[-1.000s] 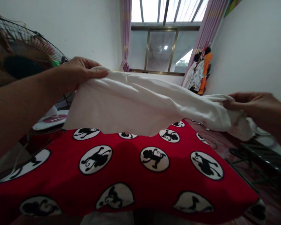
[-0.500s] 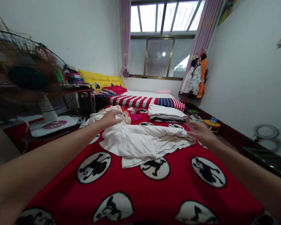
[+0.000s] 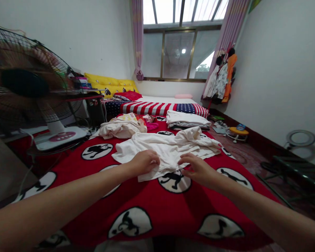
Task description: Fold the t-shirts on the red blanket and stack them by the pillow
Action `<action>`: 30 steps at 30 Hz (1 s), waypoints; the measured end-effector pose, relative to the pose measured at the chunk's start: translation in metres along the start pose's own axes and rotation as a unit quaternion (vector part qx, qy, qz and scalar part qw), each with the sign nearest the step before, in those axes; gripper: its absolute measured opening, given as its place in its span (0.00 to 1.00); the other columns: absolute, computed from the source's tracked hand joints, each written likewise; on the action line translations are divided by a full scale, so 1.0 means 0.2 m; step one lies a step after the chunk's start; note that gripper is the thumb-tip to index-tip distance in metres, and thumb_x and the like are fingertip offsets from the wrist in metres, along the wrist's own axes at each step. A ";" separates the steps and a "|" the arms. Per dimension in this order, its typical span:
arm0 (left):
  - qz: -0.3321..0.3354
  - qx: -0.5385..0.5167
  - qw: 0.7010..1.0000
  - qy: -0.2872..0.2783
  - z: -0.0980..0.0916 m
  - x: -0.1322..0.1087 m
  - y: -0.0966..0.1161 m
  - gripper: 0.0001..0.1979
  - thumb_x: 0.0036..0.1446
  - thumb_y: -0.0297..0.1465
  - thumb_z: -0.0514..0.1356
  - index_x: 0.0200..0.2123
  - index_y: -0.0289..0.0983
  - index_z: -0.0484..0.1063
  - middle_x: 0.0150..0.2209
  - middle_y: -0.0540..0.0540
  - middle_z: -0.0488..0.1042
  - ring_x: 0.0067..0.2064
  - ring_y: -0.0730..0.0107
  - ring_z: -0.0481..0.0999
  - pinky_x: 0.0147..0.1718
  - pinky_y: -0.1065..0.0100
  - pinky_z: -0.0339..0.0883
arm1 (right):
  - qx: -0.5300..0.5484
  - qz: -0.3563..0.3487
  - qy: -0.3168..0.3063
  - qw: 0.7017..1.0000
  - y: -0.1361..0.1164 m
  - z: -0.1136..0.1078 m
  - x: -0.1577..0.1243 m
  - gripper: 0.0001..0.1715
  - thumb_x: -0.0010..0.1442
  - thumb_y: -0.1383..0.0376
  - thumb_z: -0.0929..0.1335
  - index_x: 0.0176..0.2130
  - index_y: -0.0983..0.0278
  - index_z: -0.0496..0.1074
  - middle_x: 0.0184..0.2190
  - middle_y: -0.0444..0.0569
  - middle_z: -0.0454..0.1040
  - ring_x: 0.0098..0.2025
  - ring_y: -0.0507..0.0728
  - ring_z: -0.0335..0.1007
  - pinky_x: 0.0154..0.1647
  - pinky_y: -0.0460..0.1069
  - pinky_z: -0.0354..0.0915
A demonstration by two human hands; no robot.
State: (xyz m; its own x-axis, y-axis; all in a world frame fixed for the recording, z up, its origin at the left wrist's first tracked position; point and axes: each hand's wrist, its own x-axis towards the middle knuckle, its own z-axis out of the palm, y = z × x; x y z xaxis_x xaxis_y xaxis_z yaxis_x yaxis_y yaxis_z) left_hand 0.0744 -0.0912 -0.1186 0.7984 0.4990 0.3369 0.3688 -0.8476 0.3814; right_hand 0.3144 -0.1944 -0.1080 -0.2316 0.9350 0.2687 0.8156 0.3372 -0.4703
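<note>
A crumpled white shirt (image 3: 162, 147) lies spread on the red blanket (image 3: 178, 217), with raised folds at its far right. My left hand (image 3: 146, 161) is closed, its fingers curled on the near edge of the shirt. Just to the right, my right hand (image 3: 194, 168) hovers at the same near edge, thumb and fingers apart. Behind the shirt on the right stands a stack of folded clothes (image 3: 186, 119), white on top. A loose heap of cream clothes (image 3: 120, 126) lies behind it on the left, beside a bright pink cloth (image 3: 152, 126).
A fan (image 3: 26, 84) on a stand is at the left, in front of a cluttered table. Beyond the blanket is a bed with a striped flag-patterned cover (image 3: 149, 107). On the right are a small yellow stool (image 3: 238, 131) and a dark green bench (image 3: 299, 171).
Both hands have come back toward me and closer together, from the shirt's far side and right end to its near edge. Far-right folds of the shirt now stand up.
</note>
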 end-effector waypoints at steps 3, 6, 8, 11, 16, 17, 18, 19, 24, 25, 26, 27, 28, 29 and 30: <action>-0.033 -0.049 0.996 0.062 -0.05 0.05 0.01 0.08 0.48 0.24 0.59 0.28 0.40 0.78 0.28 0.47 0.78 0.32 0.64 0.75 0.34 0.68 0.65 | -0.025 -0.021 0.001 0.999 -0.04 0.03 0.01 0.16 0.51 0.70 0.70 0.43 0.62 0.74 0.50 0.54 0.71 0.51 0.59 0.69 0.51 0.53 0.66; -0.038 -0.114 0.990 0.076 -0.08 0.08 0.05 0.06 0.49 0.27 0.60 0.27 0.40 0.78 0.26 0.47 0.77 0.29 0.66 0.75 0.30 0.69 0.65 | -0.069 -0.036 0.000 0.997 -0.07 0.08 0.05 0.21 0.51 0.69 0.71 0.47 0.63 0.72 0.53 0.56 0.69 0.53 0.60 0.68 0.53 0.53 0.64; -0.034 -0.139 0.988 0.058 -0.08 0.07 0.08 0.05 0.49 0.28 0.61 0.28 0.39 0.78 0.26 0.47 0.77 0.28 0.66 0.75 0.28 0.69 0.65 | -0.121 -0.028 -0.010 0.992 -0.08 0.11 0.08 0.21 0.51 0.67 0.72 0.47 0.63 0.72 0.54 0.56 0.68 0.52 0.61 0.68 0.50 0.53 0.65; -0.019 -0.105 0.994 0.033 -0.03 0.03 0.10 0.11 0.48 0.29 0.63 0.37 0.39 0.78 0.31 0.46 0.78 0.32 0.64 0.76 0.32 0.68 0.67 | -0.196 -0.027 -0.020 0.980 -0.10 0.16 0.13 0.13 0.55 0.68 0.68 0.43 0.62 0.74 0.51 0.54 0.70 0.50 0.60 0.69 0.45 0.51 0.65; 0.000 -0.033 0.996 0.078 0.00 -0.02 0.10 0.32 0.40 0.34 0.70 0.52 0.43 0.72 0.49 0.41 0.74 0.49 0.52 0.73 0.48 0.59 0.65 | -0.134 0.008 0.087 0.987 -0.15 0.09 0.21 0.12 0.58 0.69 0.62 0.38 0.63 0.74 0.36 0.51 0.76 0.38 0.57 0.71 0.37 0.48 0.61; -0.002 -0.034 0.994 0.100 -0.01 -0.02 0.10 0.34 0.39 0.33 0.70 0.54 0.44 0.70 0.52 0.41 0.73 0.52 0.50 0.71 0.51 0.58 0.63 | -0.103 0.020 0.122 0.987 -0.17 0.06 0.22 0.11 0.58 0.68 0.62 0.37 0.63 0.73 0.32 0.50 0.75 0.35 0.57 0.70 0.35 0.48 0.60; -0.008 -0.038 0.991 0.125 -0.02 -0.01 0.10 0.35 0.40 0.31 0.70 0.55 0.44 0.70 0.53 0.41 0.72 0.53 0.49 0.70 0.52 0.58 0.62 | -0.067 0.024 0.155 0.985 -0.19 0.01 0.23 0.11 0.59 0.66 0.62 0.36 0.63 0.73 0.29 0.48 0.74 0.33 0.56 0.69 0.33 0.48 0.59; -0.020 -0.045 0.987 0.153 -0.04 0.00 0.10 0.34 0.40 0.29 0.69 0.55 0.44 0.70 0.52 0.41 0.73 0.53 0.49 0.70 0.53 0.58 0.62 | -0.028 0.021 0.188 0.982 -0.21 -0.03 0.23 0.10 0.59 0.65 0.62 0.35 0.63 0.72 0.28 0.47 0.73 0.31 0.56 0.68 0.32 0.48 0.58; -0.110 -0.111 0.959 0.237 -0.19 0.05 0.04 0.18 0.41 0.24 0.65 0.39 0.43 0.79 0.34 0.46 0.77 0.39 0.55 0.74 0.41 0.64 0.65 | 0.187 -0.005 0.306 0.934 -0.31 -0.26 0.20 0.08 0.57 0.62 0.63 0.30 0.62 0.69 0.24 0.42 0.66 0.27 0.51 0.60 0.26 0.45 0.55; -0.117 -0.115 0.958 0.235 -0.22 0.05 0.01 0.14 0.42 0.26 0.65 0.35 0.43 0.79 0.32 0.47 0.77 0.37 0.56 0.74 0.40 0.65 0.65 | 0.223 0.005 0.317 0.922 -0.33 -0.30 0.18 0.08 0.56 0.62 0.64 0.29 0.63 0.69 0.23 0.42 0.64 0.25 0.50 0.59 0.24 0.45 0.55; -0.116 -0.114 0.960 0.229 -0.23 0.05 -0.01 0.10 0.42 0.28 0.66 0.33 0.42 0.79 0.31 0.47 0.77 0.36 0.57 0.74 0.39 0.65 0.66 | 0.259 0.021 0.325 0.909 -0.36 -0.34 0.17 0.07 0.55 0.63 0.65 0.28 0.63 0.68 0.23 0.42 0.64 0.24 0.50 0.58 0.23 0.45 0.54; -0.112 -0.111 0.962 0.224 -0.24 0.04 -0.03 0.09 0.43 0.30 0.66 0.32 0.42 0.79 0.31 0.47 0.77 0.36 0.57 0.74 0.40 0.65 0.66 | 0.295 0.038 0.332 0.895 -0.38 -0.38 0.16 0.05 0.54 0.64 0.65 0.28 0.63 0.68 0.22 0.41 0.64 0.23 0.49 0.58 0.22 0.44 0.54; -0.106 -0.109 0.964 0.218 -0.23 0.03 -0.05 0.09 0.43 0.31 0.67 0.32 0.41 0.79 0.32 0.47 0.78 0.37 0.57 0.74 0.41 0.64 0.66 | 0.327 0.052 0.336 0.882 -0.39 -0.42 0.15 0.04 0.53 0.65 0.66 0.28 0.64 0.69 0.22 0.41 0.64 0.22 0.48 0.57 0.21 0.44 0.54; -0.099 -0.109 0.966 0.212 -0.22 0.02 -0.07 0.11 0.42 0.32 0.68 0.33 0.41 0.79 0.34 0.47 0.78 0.39 0.56 0.74 0.43 0.64 0.66 | 0.353 0.061 0.339 0.870 -0.40 -0.47 0.14 0.04 0.53 0.66 0.66 0.29 0.64 0.69 0.22 0.42 0.64 0.21 0.48 0.57 0.21 0.44 0.54; -0.094 -0.110 0.968 0.207 -0.20 0.01 -0.08 0.15 0.40 0.33 0.69 0.36 0.41 0.79 0.38 0.46 0.79 0.42 0.54 0.74 0.46 0.62 0.66 | 0.373 0.066 0.345 0.859 -0.40 -0.51 0.14 0.03 0.54 0.66 0.66 0.29 0.64 0.69 0.21 0.42 0.64 0.21 0.47 0.57 0.20 0.44 0.54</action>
State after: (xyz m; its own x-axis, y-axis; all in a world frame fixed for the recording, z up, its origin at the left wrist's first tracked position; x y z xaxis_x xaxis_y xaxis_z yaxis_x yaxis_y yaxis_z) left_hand 0.0516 -0.0692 -0.0903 0.4516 0.7083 0.5426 0.3422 -0.6991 0.6278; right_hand 0.2969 -0.2064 0.0223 0.4154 0.7692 0.4855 0.1848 0.4512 -0.8731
